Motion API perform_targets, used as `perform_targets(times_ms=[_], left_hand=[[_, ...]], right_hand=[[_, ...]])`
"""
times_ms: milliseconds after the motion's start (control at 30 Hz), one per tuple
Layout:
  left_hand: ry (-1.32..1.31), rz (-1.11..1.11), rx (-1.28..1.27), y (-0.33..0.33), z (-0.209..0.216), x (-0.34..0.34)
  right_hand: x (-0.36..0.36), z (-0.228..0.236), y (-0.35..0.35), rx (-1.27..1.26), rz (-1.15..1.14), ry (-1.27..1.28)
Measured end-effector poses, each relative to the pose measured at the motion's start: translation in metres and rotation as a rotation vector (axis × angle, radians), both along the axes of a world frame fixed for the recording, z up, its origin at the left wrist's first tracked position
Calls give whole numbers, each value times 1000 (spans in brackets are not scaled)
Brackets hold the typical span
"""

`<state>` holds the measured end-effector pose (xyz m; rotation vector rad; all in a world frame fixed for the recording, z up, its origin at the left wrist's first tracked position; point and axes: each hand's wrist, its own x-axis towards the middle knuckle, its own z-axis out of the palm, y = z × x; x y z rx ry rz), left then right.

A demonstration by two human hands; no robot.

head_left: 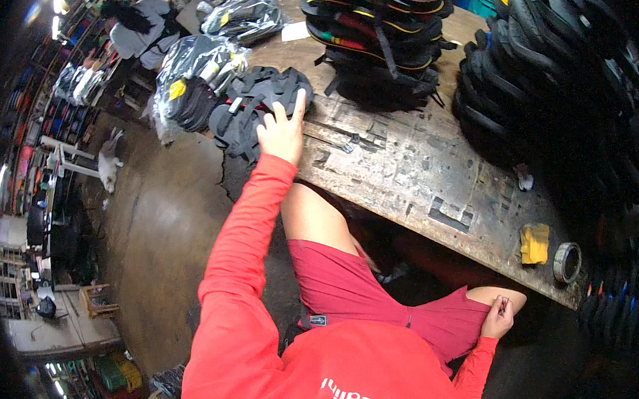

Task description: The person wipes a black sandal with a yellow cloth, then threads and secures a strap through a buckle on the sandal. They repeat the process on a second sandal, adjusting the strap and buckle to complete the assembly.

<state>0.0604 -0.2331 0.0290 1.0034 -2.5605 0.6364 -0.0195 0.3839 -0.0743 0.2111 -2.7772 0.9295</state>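
A: Where is the left hand (284, 134), and what is it doing?

B: It reaches forward and lies over a cluster of black strap sandals (241, 130) at the left end of a worn wooden workbench (434, 165). The fingers are spread well apart and touch the sandals from above; I cannot tell whether they grip any strap.

A: And the right hand (498, 318)?

B: It rests near the body, at the bare right thigh, just below the hem of the dark red shorts (353, 270). Its fingers are curled in, and I cannot tell whether they hold anything small.

A: What stands around the sandals?

B: Just beyond them, on the left, sits a clear plastic bag (212, 51) with dark footwear inside. To their right, farther across the bench, rises a tall stack of sandals (379, 31) with yellow-lined edges. A large heap of black soles (503, 89) fills the far right.

A: Anything else on the bench?

B: At its near right corner, a folded yellow cloth (534, 245) lies just beside a ring-shaped roll (560, 264).

A: And beyond the bench?

B: At far left, a person in grey (144, 27) leans over other work; nearer, a white animal (109, 162) is on the brown floor (163, 209).
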Motion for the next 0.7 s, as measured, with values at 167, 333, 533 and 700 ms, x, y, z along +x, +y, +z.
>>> perform_targets(times_ms=[167,333,533,700], left_hand=[[-339,-347,84,-36,35,3],[-694,-463,243,-67,110,-15],[-989,-553,70,-73,104,-27],[-1108,-381,240,-83,72,-56]], right_hand=[[-3,-3,1,-119,-14,21],[-1,1,-4,-34,-47,-21],[3,5,-6,-97,-83,-2],[4,-1,0,-224,-63,10]])
